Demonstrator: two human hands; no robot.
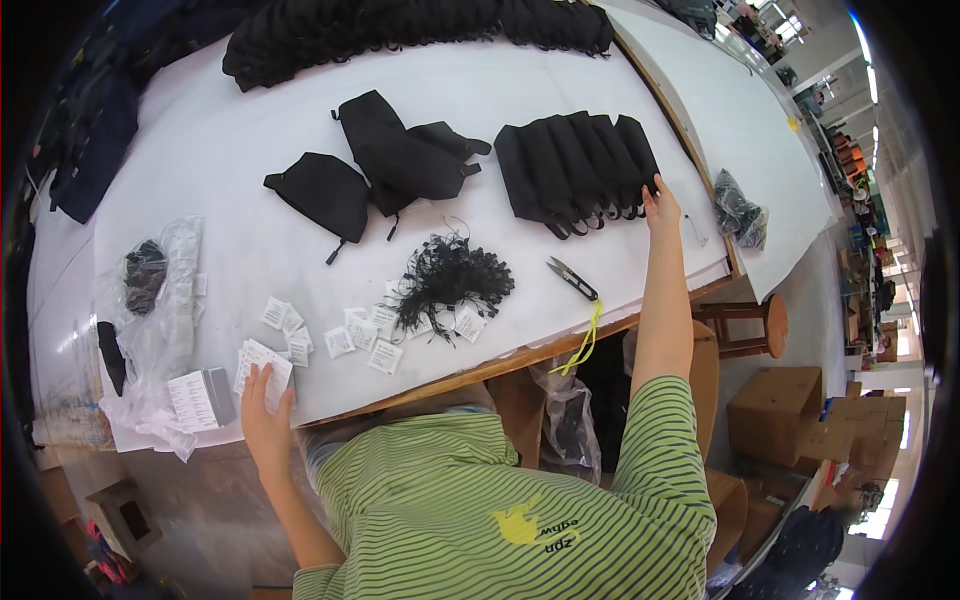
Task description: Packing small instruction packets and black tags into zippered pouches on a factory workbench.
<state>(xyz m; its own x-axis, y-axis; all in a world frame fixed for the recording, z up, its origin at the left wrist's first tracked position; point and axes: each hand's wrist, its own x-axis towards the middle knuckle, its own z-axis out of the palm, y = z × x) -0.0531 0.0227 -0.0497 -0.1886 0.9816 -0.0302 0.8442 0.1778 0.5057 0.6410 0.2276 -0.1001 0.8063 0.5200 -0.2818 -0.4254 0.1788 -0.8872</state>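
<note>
— Where is the right hand point(661, 208)?

— Stretched out to the far right of the white worktop point(230, 150), fingers spread flat and unclenched on the right end of a row of black fabric pieces point(575, 165) that lie overlapped like a fan near the right edge. It grasps nothing that I can see.

— And the left hand point(262, 408)?

— At the near edge, left of the middle. Its fingers close on a small stack of white tags point(262, 363), with the stack just above the thumb.

— What lies between the two?

— A tangle of black strings point(448, 275) in the middle, with loose white tags point(360, 335) scattered around its near side. A pair of thread snips point(572, 277) lies to the right of it, close to the near edge, a yellow cord point(585, 343) hanging over that edge.

— Farther back?

— Two black pouches point(375, 165) side by side, and a long black heap point(420, 25) along the far edge. Clear plastic bags point(150, 330) sit at the near left corner.
</note>
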